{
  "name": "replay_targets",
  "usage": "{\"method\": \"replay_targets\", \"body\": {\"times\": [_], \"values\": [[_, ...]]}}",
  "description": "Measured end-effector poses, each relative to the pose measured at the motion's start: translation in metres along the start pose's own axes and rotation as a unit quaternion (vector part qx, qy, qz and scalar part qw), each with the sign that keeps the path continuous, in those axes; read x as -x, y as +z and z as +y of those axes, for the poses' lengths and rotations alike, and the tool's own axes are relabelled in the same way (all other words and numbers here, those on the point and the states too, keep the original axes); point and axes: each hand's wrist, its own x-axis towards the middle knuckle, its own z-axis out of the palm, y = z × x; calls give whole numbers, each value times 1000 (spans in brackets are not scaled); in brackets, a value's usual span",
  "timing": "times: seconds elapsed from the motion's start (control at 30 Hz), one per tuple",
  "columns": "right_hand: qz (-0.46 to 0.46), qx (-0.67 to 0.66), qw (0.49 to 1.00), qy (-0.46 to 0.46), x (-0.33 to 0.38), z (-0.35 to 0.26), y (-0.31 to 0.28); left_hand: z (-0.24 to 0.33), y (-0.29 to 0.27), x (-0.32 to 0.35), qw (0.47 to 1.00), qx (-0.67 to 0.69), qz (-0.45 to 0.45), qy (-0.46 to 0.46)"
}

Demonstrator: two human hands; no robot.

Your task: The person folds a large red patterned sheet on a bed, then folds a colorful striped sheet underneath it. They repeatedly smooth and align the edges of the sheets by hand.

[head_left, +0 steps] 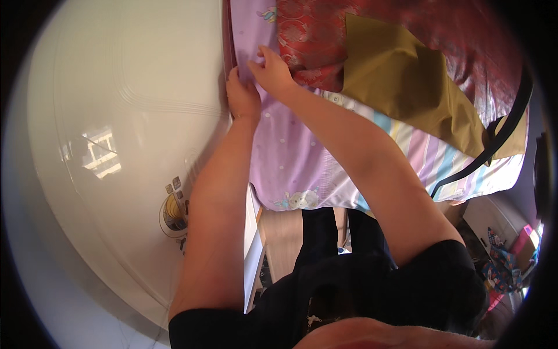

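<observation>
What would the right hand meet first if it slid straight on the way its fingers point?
Probably more of the lilac sheet under the right hand, then the white headboard beside it. Depth is unclear.

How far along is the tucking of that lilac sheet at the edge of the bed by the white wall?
Done: the lilac sheet lies mostly flat over the near part of the bed. In hand: the left hand and right hand press its edge down beside the white wall. Left: the red patterned cover and an olive cloth lie loose and rumpled on top, and the striped end hangs untucked.
</observation>
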Motion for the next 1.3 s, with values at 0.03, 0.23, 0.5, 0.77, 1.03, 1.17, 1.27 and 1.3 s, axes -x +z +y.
{"method": "replay_targets", "body": {"times": [0.03,0.23,0.5,0.77,1.03,1.17,1.27,1.3], "values": [[27,53,998,3,-13,-4,10,12,-4,4,1000,23,-4,-17],[-23,123,987,101,-77,-11,42,28,-38,9,999,3,-9,-42],[-120,-292,933,173,-68,-6,79,29,-57,26,996,-9,88,-24],[-122,-125,968,182,-68,54,101,29,-44,81,997,-21,-62,48],[-196,219,923,-249,-62,35,29,-19,-24,116,942,129,-128,-282],[-255,484,744,-383,-55,21,21,-20,-19,113,932,119,-142,-310],[-306,520,702,-378,-67,32,42,-20,-13,109,934,101,-147,-308],[-339,539,680,-364,-73,23,44,-20,-11,109,936,93,-150,-305]]}}
